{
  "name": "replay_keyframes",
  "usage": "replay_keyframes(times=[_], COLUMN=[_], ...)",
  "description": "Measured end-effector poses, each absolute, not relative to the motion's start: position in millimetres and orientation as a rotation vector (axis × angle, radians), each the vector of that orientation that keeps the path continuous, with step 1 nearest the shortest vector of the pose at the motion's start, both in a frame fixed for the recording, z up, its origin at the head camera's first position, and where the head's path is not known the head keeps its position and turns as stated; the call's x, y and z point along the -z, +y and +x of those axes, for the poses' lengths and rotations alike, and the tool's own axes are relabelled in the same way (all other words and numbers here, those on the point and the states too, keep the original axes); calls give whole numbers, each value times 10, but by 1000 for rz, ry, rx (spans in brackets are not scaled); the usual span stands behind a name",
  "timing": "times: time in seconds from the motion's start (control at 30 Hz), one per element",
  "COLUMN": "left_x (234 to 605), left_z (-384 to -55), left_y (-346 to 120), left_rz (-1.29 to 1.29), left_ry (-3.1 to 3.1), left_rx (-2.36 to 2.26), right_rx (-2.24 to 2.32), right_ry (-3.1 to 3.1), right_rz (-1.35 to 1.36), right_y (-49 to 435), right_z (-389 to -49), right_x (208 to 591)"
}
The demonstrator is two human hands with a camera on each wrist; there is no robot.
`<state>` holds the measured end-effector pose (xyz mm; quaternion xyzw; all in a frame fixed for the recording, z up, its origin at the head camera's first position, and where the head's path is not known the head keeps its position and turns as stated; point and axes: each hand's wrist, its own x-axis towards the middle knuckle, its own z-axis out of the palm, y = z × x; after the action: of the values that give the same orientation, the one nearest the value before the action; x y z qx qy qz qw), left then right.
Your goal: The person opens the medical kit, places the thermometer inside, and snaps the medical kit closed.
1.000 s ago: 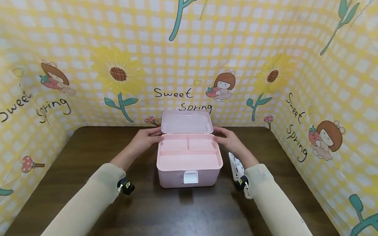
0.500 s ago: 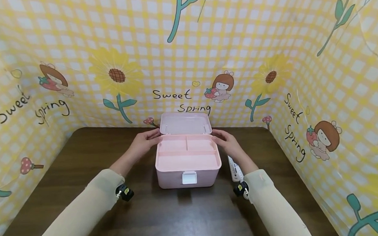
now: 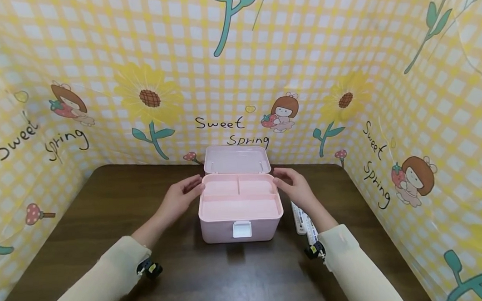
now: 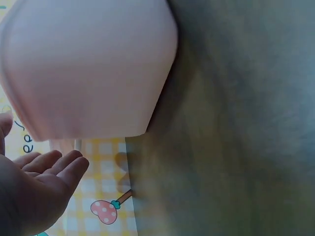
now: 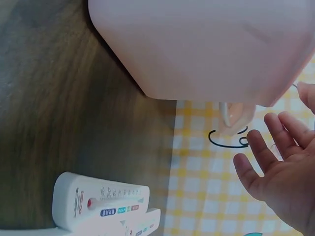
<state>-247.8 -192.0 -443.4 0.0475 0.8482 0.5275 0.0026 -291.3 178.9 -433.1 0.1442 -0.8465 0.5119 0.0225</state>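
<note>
A pale pink storage box (image 3: 239, 230) stands on the table with its translucent lid (image 3: 236, 160) tipped back. Inside, a pink tray (image 3: 227, 209) is split into three compartments; a white latch (image 3: 242, 229) hangs on the front. My left hand (image 3: 178, 201) is beside the box's rear left corner, fingers loosely spread and holding nothing. At the opposite corner is my right hand (image 3: 298, 190), also relaxed, its thumb near the rim. Both wrist views show the palms facing the box wall, with a gap at the fingers (image 4: 69, 164) on the left and the fingers (image 5: 263, 152) on the right.
Right of the box, partly under my right forearm, lie white plastic strips (image 5: 108, 201) with printed scales, resembling thermometers. The dark wooden table (image 3: 215, 283) ends at a yellow checked cloth (image 3: 205, 88) hanging behind and at both sides.
Both hands have drawn away from the lid hinge area and toward me, leaving the box sides. The lid stays open and the box stays in place.
</note>
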Motion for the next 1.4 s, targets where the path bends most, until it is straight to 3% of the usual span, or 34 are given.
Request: replay_keyframes(times=[0.4,0.53,1.4], left_x=[4387,4448,4633], left_z=[-1949,-1810,-1661], left_y=[-1848,-1788,-1547], left_rz=[353,294,190], left_ry=[2571,2647,2750], left_rx=[-1653,-1567,-1717], right_rx=[-1452,-1406,-1196], right_ry=[-2544,-2543,-2594], right_rz=[556,563,340], right_y=[1983,2055,2588], right_z=[-2464,-2337,-1680], right_x=[4149,4106,4350])
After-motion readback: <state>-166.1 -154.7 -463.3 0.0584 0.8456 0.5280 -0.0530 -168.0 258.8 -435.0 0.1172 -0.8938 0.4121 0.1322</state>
